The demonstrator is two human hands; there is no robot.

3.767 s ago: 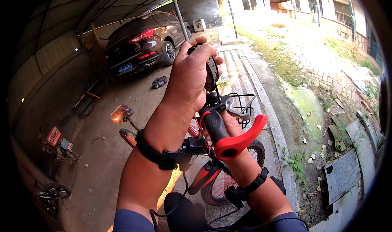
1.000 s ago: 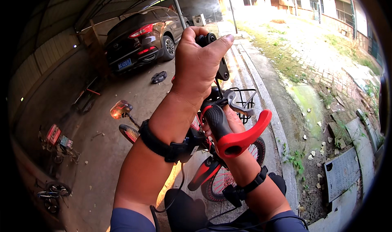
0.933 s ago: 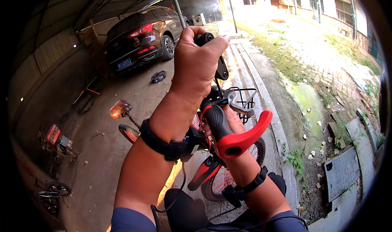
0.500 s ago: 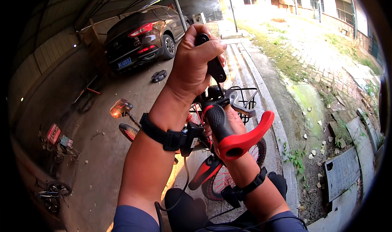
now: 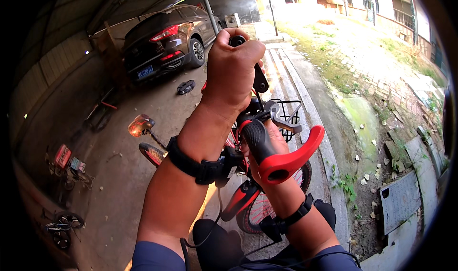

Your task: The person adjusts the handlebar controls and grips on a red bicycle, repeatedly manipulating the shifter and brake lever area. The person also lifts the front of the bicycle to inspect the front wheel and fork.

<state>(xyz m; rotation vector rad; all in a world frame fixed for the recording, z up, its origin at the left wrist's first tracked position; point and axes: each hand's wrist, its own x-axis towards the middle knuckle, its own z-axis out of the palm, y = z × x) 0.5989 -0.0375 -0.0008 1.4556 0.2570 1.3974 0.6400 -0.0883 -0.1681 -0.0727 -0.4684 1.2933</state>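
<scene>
Black folding tool (image 5: 261, 81) is pointing down near grey brake lever (image 5: 282, 121), left hand (image 5: 230, 75) wrapping fingers around it. Right hand (image 5: 277, 139) is sitting behind handlebar grip (image 5: 257, 137), fingers mostly hidden, can't tell hold. Dark car (image 5: 162, 44) is standing beyond.

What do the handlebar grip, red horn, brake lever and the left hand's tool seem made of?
Handlebar grip: probably black rubber, matte, with a textured patch.
Red horn: likely smooth plastic by its even satin colour, perhaps coated metal.
Brake lever: apparently silver-grey metal, judging by its bright highlights.
Tool: black, faint sheen; metal or hard plastic, can't tell.
</scene>
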